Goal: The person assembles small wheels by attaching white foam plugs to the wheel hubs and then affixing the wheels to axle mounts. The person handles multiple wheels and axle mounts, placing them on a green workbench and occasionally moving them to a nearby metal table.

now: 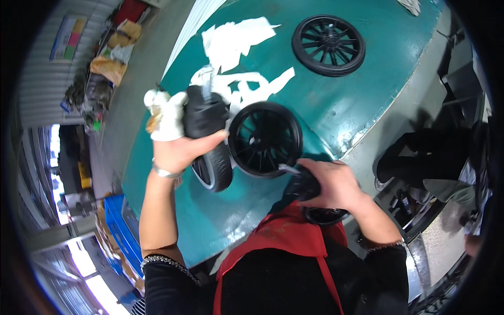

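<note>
My left hand [176, 139], its fingers covered in white cloth, is closed round the black bracket of a wheel assembly [216, 170]. A metal pin [207, 86] sticks up from that bracket, and the tire hangs below my thumb. Close to my body on the right, my right hand [336, 184] grips the black housing of a second wheel assembly [303, 184]. A short metal pin points left out of it, and part of a spoked wheel shows beneath. Between my hands a black spoked wheel [266, 139] lies on the green table [336, 105].
Another spoked wheel [328, 45] lies at the table's far side. Torn white sheets [236, 42] are spread at the far left of the tabletop. Blue crates [123, 226] stand left of the table. Another person's dark-clothed legs [420, 157] show at the right.
</note>
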`<state>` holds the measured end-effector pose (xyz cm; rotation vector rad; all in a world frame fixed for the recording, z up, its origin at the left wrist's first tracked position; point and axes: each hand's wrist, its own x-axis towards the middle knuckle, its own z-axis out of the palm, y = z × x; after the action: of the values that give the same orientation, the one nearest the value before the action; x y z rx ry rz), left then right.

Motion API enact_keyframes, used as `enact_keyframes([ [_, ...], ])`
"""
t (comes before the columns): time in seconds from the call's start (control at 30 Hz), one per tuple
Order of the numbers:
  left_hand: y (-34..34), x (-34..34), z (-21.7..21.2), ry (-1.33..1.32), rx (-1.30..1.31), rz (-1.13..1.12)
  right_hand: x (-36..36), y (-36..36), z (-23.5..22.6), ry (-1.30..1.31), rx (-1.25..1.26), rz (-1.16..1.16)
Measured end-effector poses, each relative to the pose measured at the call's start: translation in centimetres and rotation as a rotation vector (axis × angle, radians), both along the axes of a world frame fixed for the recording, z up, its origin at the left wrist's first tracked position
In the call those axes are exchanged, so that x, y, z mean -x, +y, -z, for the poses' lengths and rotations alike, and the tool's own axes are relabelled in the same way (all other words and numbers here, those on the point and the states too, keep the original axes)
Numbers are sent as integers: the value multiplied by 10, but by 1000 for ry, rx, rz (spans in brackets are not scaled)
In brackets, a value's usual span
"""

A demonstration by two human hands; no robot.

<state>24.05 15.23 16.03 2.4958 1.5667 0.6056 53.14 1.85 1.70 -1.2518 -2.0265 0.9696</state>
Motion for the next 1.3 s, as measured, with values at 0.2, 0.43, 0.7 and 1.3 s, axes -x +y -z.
enact_keyframes([
  [0.2, -136, 166, 31, -1012, 445, -305, 165, 13, 17, -130, -92, -448],
  [0.43, -290, 257, 93, -593, 329, -788, 311, -19, 71, -148, 117, -350],
  [0.7, -400, 268, 121, -1851, 594, -755, 299, 49, 66, -581, -466, -70],
  [1.3, -328, 189, 99, -1570, 931, -395, 284, 55, 38, 299, 494, -393],
])
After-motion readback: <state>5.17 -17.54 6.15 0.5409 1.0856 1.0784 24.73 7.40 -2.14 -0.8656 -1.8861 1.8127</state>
